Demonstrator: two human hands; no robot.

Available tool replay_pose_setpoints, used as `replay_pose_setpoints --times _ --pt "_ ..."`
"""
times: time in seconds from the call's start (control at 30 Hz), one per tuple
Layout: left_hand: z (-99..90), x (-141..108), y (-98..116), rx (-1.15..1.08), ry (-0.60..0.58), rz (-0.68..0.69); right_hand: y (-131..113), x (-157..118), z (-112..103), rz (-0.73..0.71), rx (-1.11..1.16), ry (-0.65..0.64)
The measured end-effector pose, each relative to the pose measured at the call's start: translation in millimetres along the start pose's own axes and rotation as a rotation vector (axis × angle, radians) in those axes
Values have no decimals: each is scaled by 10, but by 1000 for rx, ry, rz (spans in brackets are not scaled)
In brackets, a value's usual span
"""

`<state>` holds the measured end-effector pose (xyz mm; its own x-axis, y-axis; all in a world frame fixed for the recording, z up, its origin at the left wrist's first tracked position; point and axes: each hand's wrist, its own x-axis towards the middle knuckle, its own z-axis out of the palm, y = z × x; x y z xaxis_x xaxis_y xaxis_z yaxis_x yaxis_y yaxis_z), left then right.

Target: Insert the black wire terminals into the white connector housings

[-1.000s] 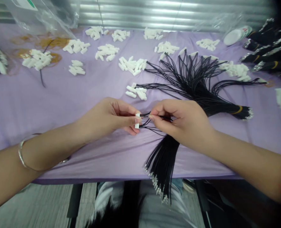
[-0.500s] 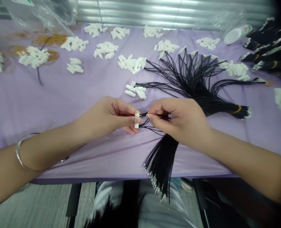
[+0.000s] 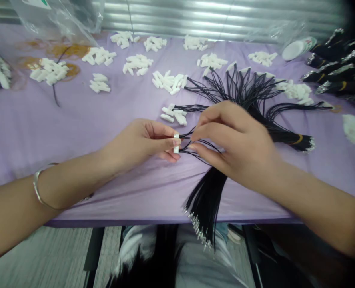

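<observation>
My left hand [image 3: 162, 142] pinches a small white connector housing [image 3: 176, 144] between thumb and fingers, with the housing standing roughly upright. Several thin black wires [image 3: 200, 157] run from its right side toward my right hand [image 3: 194, 142]. That hand's thumb and forefinger are apart, close to the wires, with no wire visibly pinched between the tips. Below it, a loose bundle of black wires [image 3: 207, 192] with shiny metal terminals [image 3: 198, 230] hangs past the table's front edge. Whether my right hand's lower fingers touch the bundle is hidden.
Behind my hands, a fanned wire bundle [image 3: 255, 108] carries white housings on its ends, bound by a yellow band [image 3: 297, 140]. Small piles of white housings [image 3: 168, 81] dot the purple tablecloth [image 3: 84, 120]. More tied wire bundles [image 3: 330, 76] lie right; a plastic bag [image 3: 60, 20] stands back left.
My right thumb and forefinger have parted from a pinch on a wire by the housing, and the hand has risen slightly. My left hand still holds the housing, shifted slightly right and up in view.
</observation>
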<state>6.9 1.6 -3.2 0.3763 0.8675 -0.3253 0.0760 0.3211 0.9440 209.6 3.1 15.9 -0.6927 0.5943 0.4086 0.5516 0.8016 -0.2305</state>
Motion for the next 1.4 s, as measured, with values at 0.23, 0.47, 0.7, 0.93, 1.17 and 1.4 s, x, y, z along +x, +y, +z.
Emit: replay_pose_setpoints --times 0.23,0.47,0.7,0.93,1.17,1.4 --pt "-55 26 -19 -72 11 0 -44 -53 -70 -333 252 -632" --pt "-55 18 -2 -56 -25 2 -37 -40 -32 17 451 -368" --pt "-28 -12 32 143 -18 9 -9 14 32 309 353 -17" --pt "-6 -16 46 173 -17 -2 32 2 139 247 252 55" --pt "-12 -15 75 89 -24 -59 73 -15 131 82 146 53" --pt "-30 -13 38 22 -48 -38 75 -21 171 68 136 78"
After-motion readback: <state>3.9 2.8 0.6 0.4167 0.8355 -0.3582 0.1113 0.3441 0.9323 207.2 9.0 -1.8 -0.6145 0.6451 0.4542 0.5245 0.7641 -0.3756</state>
